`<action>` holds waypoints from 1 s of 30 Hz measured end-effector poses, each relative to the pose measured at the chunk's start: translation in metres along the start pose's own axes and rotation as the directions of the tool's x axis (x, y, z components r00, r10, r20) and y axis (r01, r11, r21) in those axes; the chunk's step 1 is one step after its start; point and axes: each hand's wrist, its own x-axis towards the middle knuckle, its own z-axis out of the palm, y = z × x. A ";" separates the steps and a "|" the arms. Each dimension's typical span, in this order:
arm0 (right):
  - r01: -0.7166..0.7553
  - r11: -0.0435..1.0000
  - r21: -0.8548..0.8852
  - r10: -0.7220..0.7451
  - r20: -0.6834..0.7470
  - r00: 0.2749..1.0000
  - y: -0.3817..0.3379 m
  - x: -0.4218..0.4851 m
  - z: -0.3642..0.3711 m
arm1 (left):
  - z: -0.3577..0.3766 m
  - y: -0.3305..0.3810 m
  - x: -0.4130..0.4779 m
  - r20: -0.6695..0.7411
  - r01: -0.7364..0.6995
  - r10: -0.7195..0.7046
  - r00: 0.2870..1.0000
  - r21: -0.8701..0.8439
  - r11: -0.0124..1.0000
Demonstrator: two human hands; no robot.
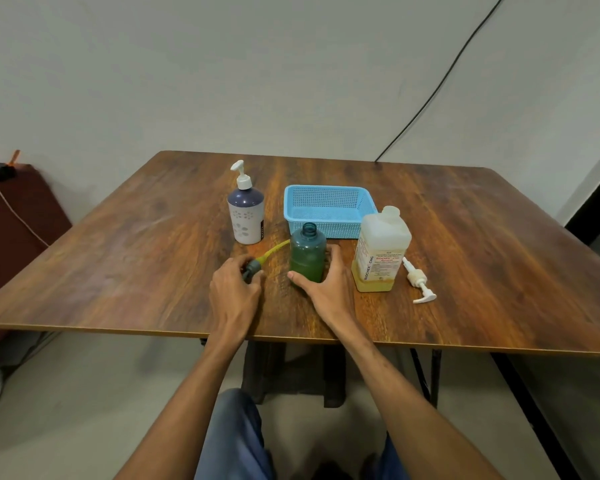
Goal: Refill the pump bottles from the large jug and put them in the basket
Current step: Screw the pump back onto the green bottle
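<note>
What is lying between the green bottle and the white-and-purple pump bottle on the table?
In the head view, the yellowish dip tube of the pump head held by the left hand lies between the green bottle and the white-and-purple pump bottle.

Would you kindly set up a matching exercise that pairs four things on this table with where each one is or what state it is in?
Things:
1. green bottle
2. white pump
3. blue basket
4. green pump

States:
A. lying loose on the table, right of the jug
B. held in the left hand
C. upright with an open neck, gripped by the right hand
D. holding nothing, behind the green bottle

Pairs: 1-C, 2-A, 3-D, 4-B
</note>
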 end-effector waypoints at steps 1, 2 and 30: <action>0.003 1.000 -0.002 -0.003 -0.001 1.000 0.001 0.000 0.000 | -0.002 0.002 0.002 -0.017 -0.003 0.003 1.000 -0.041 0.999; 0.006 1.000 -0.004 -0.006 -0.001 1.000 0.001 0.000 0.000 | -0.005 0.005 0.005 -0.038 -0.002 -0.001 0.999 -0.087 0.996; 0.024 0.998 -0.055 -0.024 -0.009 1.000 0.000 -0.005 -0.001 | -0.075 0.104 0.039 -0.193 -0.303 0.236 0.952 -0.514 0.802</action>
